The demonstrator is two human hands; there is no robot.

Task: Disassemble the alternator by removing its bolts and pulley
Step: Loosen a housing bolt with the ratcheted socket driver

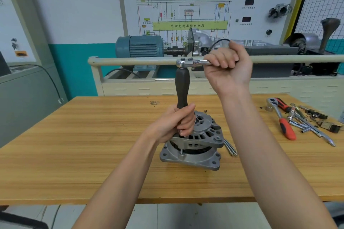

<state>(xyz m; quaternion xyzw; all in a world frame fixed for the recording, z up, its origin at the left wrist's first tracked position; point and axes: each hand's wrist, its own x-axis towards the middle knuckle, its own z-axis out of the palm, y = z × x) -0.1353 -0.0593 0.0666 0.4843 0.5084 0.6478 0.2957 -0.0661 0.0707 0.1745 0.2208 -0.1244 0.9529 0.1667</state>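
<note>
1. Both forearms reach in from the bottom edge, nearest the camera. The left hand has its fingers curled round the lower end of an upright dark driver handle, just above the alternator.
2. The right hand is raised and fisted round the handle of a chrome ratchet, which lies level and sits on the top end of the driver handle.
3. The alternator rests on the wooden table near the middle, directly under the left hand. Its shaft axis, as I judge it, runs straight up, with the broad flanged housing down on the wood and the vented end facing up. The driver is aligned with that upright axis, off toward the left rim of the case.
4. Judged step: loosening a through bolt at that rim. To do it well, keep the driver plumb so the bit stays seated, press down with the left hand, and swing the ratchet flat without levering sideways. The body is unclamped, so it may twist or tip.
5. Just right of the case lie several long loose bolts. Farther right are a red-handled ratchet and other scattered tools.
</note>
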